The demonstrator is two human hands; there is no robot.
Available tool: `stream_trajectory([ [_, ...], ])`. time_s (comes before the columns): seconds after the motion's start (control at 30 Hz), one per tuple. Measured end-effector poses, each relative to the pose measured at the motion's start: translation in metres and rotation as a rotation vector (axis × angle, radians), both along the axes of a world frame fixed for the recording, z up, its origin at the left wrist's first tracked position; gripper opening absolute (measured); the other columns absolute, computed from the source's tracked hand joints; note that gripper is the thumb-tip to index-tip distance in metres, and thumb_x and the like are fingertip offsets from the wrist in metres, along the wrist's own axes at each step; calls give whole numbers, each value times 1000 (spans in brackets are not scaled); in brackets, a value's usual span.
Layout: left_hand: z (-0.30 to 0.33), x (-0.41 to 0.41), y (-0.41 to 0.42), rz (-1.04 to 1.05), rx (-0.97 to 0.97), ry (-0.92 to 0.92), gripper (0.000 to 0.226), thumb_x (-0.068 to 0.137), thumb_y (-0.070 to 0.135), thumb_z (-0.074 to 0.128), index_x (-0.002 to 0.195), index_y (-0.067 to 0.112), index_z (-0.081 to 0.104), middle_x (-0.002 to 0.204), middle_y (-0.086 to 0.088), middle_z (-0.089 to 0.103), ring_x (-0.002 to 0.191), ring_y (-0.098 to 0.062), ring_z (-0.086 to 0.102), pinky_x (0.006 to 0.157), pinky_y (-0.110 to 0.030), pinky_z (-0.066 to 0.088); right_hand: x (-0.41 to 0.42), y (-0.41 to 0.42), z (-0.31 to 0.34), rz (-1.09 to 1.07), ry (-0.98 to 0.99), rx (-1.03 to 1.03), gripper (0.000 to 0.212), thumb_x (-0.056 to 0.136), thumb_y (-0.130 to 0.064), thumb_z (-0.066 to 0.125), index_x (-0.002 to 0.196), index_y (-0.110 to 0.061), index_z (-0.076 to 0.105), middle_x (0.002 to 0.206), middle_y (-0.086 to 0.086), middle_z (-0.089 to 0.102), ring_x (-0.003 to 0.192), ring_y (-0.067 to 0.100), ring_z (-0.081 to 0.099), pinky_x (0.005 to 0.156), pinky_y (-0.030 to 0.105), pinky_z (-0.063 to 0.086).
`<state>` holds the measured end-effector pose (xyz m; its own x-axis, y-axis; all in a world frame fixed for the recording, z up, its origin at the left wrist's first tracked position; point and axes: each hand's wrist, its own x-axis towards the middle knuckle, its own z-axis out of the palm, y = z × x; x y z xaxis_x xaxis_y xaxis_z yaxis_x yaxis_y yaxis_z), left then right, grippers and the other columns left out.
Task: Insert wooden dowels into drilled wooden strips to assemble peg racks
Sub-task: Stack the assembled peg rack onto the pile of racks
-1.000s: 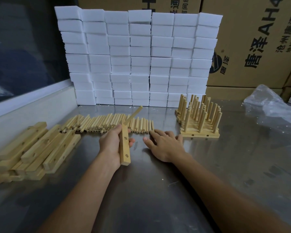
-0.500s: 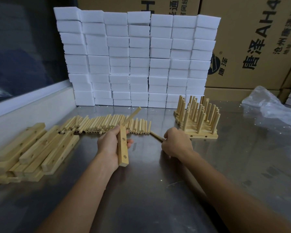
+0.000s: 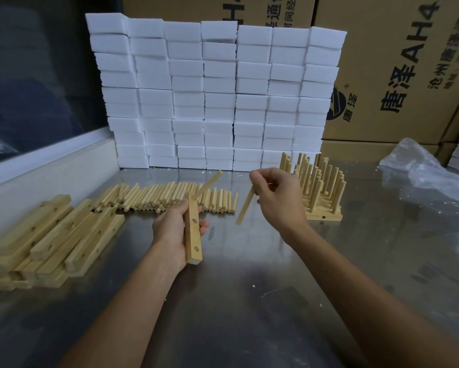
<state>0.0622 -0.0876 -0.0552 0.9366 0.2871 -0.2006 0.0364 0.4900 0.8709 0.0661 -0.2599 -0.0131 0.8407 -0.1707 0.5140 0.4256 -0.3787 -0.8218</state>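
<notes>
My left hand (image 3: 174, 235) grips a drilled wooden strip (image 3: 193, 240) held nearly upright above the steel table. One dowel (image 3: 209, 183) sticks out of the strip's top end, slanting up to the right. My right hand (image 3: 276, 197) pinches a loose dowel (image 3: 245, 205) that hangs down and to the left, a short way right of the strip. Behind the hands lies a row of loose dowels (image 3: 167, 199). A pile of drilled strips (image 3: 50, 240) lies at the left.
Finished peg racks (image 3: 316, 187) stand at the right behind my right hand. A wall of white foam blocks (image 3: 215, 94) rises at the back, with cardboard boxes (image 3: 408, 62) behind it. A crumpled plastic bag (image 3: 422, 171) lies at far right. A raised ledge (image 3: 50, 171) borders the table's left.
My right hand picked a dowel off the table near the row and lifted it up toward the strip. The left hand kept the strip almost still.
</notes>
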Motion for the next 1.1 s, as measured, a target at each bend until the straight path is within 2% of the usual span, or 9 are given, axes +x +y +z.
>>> stream_trajectory([
  [0.17, -1, 1, 1, 0, -8, 5, 31, 99, 25, 58, 113, -2, 67, 88, -9, 72, 44, -14, 63, 40, -20, 48, -8, 8, 1, 170, 167, 186, 27, 98, -34, 58, 91, -9, 54, 64, 1, 65, 57, 14, 61, 54, 29, 52],
  [0.33, -1, 3, 2, -12, -23, 9, 34, 99, 26, 58, 117, -2, 66, 92, -9, 71, 44, -14, 63, 40, -20, 48, -10, 8, 2, 301, 363, 410, 18, 88, -8, 72, 77, -7, 58, 68, 8, 69, 62, 15, 68, 57, 22, 54],
  [0.4, -2, 4, 3, -14, -18, 7, 34, 99, 27, 58, 117, -2, 66, 93, -9, 70, 44, -13, 63, 40, -20, 48, -10, 7, 4, 355, 386, 522, 13, 90, 1, 66, 98, -6, 58, 82, 12, 71, 64, 17, 68, 58, 23, 55],
  [0.5, -2, 4, 3, -18, -11, 12, 36, 99, 28, 58, 116, -2, 66, 94, -10, 69, 45, -13, 64, 41, -20, 48, -10, 7, 3, 425, 422, 533, 46, 95, 9, 52, 133, -15, 44, 110, 11, 69, 64, 22, 71, 60, 27, 58],
  [0.6, -2, 4, 3, -15, -1, 13, 36, 99, 29, 58, 116, -2, 66, 96, -11, 70, 46, -13, 64, 41, -21, 49, -11, 7, 2, 425, 466, 449, 62, 95, 14, 41, 143, -26, 37, 114, 9, 60, 63, 19, 70, 57, 29, 57],
  [0.7, -2, 3, 2, -18, -8, 8, 35, 99, 28, 58, 116, -1, 66, 95, -10, 70, 46, -13, 64, 42, -21, 49, -11, 8, 1, 373, 487, 421, 51, 96, 6, 38, 137, -24, 48, 104, 7, 56, 61, 14, 63, 55, 28, 53],
  [0.83, -1, 2, 2, -23, -8, 11, 34, 99, 27, 58, 116, -1, 66, 94, -10, 70, 46, -13, 64, 42, -21, 49, -11, 7, -2, 271, 386, 259, 19, 100, -30, 57, 115, -24, 67, 82, -3, 59, 50, 2, 50, 48, 19, 38],
  [0.97, 0, 1, 2, -21, -5, 12, 34, 99, 27, 58, 117, -1, 65, 96, -11, 70, 46, -13, 64, 42, -21, 50, -10, 4, -4, 218, 288, 247, 4, 90, -24, 71, 91, -23, 75, 63, -7, 69, 47, -6, 54, 42, 11, 38],
  [1.1, 0, 1, 2, -13, -5, 14, 33, 99, 26, 58, 115, -1, 66, 96, -10, 71, 46, -13, 64, 41, -21, 49, -8, 3, -5, 195, 238, 227, 10, 85, -28, 77, 78, -21, 76, 64, -6, 71, 51, -4, 58, 45, 10, 41],
])
